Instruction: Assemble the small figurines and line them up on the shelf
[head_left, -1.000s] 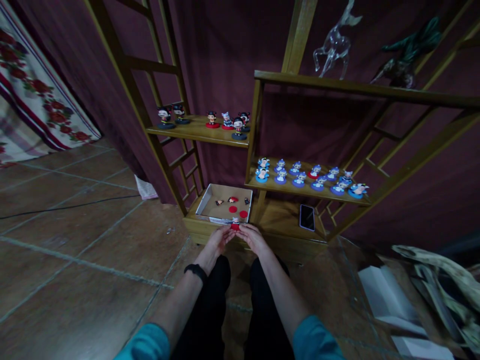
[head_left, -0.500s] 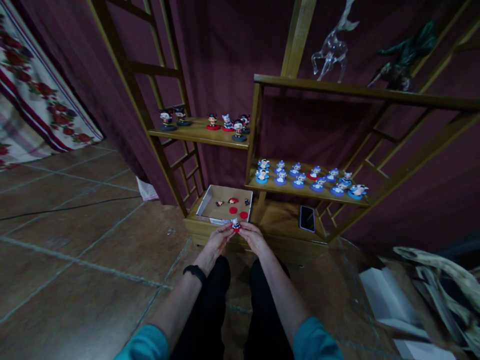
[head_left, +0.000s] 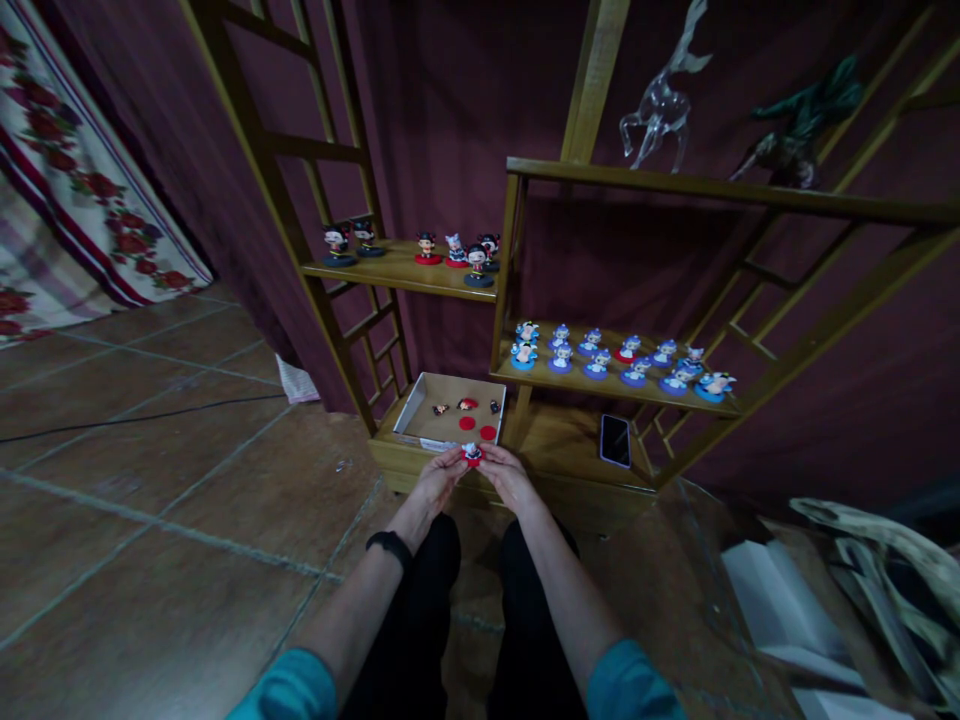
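Note:
Between my two hands is a small figurine (head_left: pixel 472 452) with a pale head and a red round base. My left hand (head_left: pixel 439 478) pinches it from the left, and my right hand (head_left: pixel 507 475) grips it from the right. Just beyond my fingers sits an open shallow cardboard box (head_left: pixel 420 416). Inside it lie several loose figure pieces, among them one red-and-black piece (head_left: pixel 467 404), and two red discs, one being a red disc (head_left: pixel 467 424) near the middle.
On the upper left shelf (head_left: pixel 397 272) stand several figurines with dark or red bases. Several blue and purple figurines (head_left: pixel 597 364) line the right shelf. A phone (head_left: pixel 616 440) lies below them. A clear glass deer (head_left: pixel 661 105) and a dark green statue (head_left: pixel 806 125) stand on top.
The figurine has tipped slightly in my fingers, so more of its red base shows. My hands stay in nearly the same place, and the view has shifted a little.

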